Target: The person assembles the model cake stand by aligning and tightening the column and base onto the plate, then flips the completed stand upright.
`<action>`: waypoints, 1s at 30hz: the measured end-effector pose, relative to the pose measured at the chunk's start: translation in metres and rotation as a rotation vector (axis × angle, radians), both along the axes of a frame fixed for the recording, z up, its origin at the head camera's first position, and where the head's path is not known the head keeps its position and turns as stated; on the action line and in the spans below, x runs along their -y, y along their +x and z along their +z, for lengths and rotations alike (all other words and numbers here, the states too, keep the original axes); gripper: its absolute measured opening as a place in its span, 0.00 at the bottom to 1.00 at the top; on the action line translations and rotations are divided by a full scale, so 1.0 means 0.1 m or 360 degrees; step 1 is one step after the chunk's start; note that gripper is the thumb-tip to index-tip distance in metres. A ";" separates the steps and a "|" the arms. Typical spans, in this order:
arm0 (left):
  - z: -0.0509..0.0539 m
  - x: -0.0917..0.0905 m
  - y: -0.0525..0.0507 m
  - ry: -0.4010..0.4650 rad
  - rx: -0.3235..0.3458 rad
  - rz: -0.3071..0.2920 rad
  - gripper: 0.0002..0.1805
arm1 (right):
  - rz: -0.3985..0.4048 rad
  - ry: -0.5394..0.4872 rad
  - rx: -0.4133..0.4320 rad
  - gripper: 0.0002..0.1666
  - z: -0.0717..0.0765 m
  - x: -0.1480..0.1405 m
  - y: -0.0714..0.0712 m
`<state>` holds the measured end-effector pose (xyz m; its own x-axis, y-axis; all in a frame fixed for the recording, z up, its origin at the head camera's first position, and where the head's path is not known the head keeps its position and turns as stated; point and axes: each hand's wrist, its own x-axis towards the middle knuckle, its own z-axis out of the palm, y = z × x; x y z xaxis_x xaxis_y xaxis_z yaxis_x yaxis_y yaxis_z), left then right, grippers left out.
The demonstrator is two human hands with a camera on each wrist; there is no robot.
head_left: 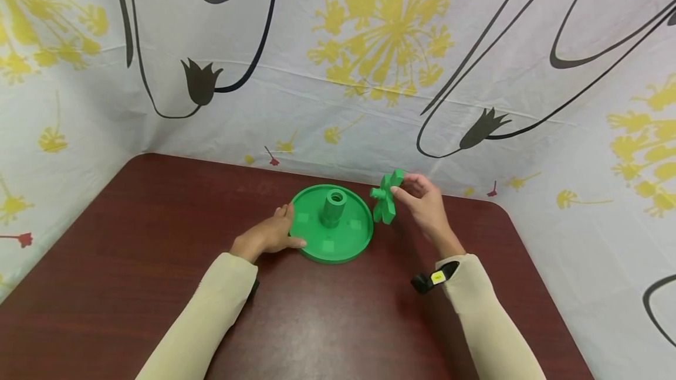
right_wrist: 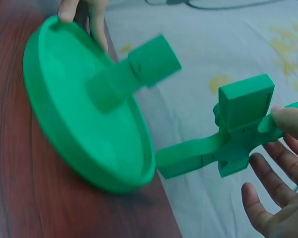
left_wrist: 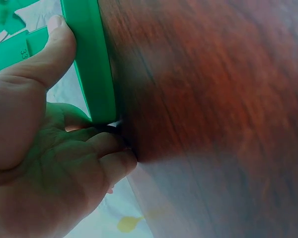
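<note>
"33" on the green post (left_wrist: 9, 51)

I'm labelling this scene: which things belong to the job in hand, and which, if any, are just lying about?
Part of the job:
round green base with its upright post, rim gripped by the left hand
green cross-shaped piece, held by the right hand

Apparently just surroundings:
dark wood table under the base
patterned cloth behind
black strap, worn on the right wrist

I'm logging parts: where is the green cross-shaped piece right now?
In the head view, the green cross-shaped piece is pinched in the person's right hand, just to the right of the round green tray.
</note>
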<state>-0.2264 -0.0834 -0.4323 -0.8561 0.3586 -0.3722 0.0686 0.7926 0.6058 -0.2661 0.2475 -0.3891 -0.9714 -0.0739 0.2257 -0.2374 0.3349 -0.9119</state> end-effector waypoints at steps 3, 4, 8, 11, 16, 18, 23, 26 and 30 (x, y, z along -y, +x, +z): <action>0.00 0.00 0.00 -0.0006 -0.0003 -0.0009 0.53 | 0.0028 0.0008 -0.0026 0.22 0.04 0.15 0.01; 0.00 0.00 0.00 -0.0008 -0.0003 -0.0012 0.53 | 0.0043 0.0017 -0.0037 0.21 0.06 0.20 0.01; 0.01 0.01 0.00 -0.0005 0.0002 -0.0008 0.53 | 0.0111 0.0058 -0.0085 0.21 0.13 0.43 0.04; 0.02 0.01 0.01 -0.0009 0.0005 -0.0011 0.53 | 0.0172 0.0068 -0.0127 0.20 0.25 0.61 0.11; 0.02 0.00 0.01 -0.0011 0.0005 -0.0026 0.53 | 0.0251 0.0124 -0.0232 0.17 0.35 0.82 0.20; 0.01 0.00 0.01 -0.0009 0.0001 -0.0029 0.53 | 0.0264 0.0144 -0.0273 0.16 0.28 0.86 0.15; 0.00 0.00 0.01 -0.0002 -0.0004 -0.0030 0.53 | 0.0291 0.0197 -0.0321 0.17 0.10 0.88 0.03; 0.00 0.00 0.01 0.0000 -0.0001 -0.0026 0.53 | 0.0324 0.0295 -0.0318 0.17 0.08 0.87 0.03; 0.01 0.01 0.01 0.0000 0.0003 -0.0022 0.53 | 0.0405 0.0418 -0.0304 0.18 0.08 0.83 0.04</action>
<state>-0.2254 -0.0841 -0.4312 -0.8504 0.3703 -0.3738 0.0784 0.7916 0.6060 -0.2625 0.1648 -0.3811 -0.8571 -0.3855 0.3415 -0.4993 0.4592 -0.7348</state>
